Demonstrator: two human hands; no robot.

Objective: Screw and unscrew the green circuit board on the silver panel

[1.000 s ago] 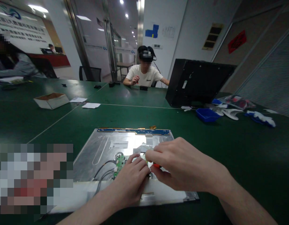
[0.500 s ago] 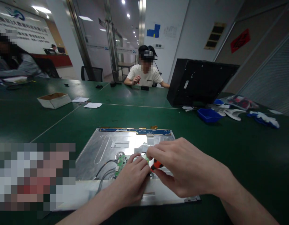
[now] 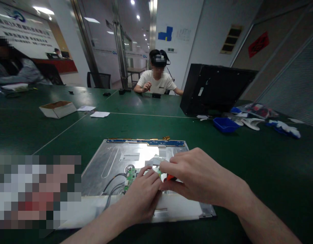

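Observation:
A flat metal display panel [image 3: 113,156] lies back side up on the table in front of me, with a green circuit board [image 3: 130,174] on it. My left hand [image 3: 147,186] is over that board, its fingers bent and close together; their tips and the thumb are hidden. Beside it, my right hand [image 3: 194,179] is closed round the red and black handle of a screwdriver [image 3: 171,177]. The tool's shaft and tip cannot be seen. Dark and grey cables [image 3: 113,189] run from the board's left side across the panel.
The green table [image 3: 136,123] carries a white open box [image 3: 58,109] and papers [image 3: 100,114] at left. A large black monitor-like casing [image 3: 214,89], a blue tray [image 3: 225,124] and gloves [image 3: 283,128] lie at right. Across sits a person [image 3: 156,79]; another person [image 3: 21,69] is far left.
My right thumb has moved in toward the fingers, covering more of the screwdriver handle. The left hand stays in place over the board.

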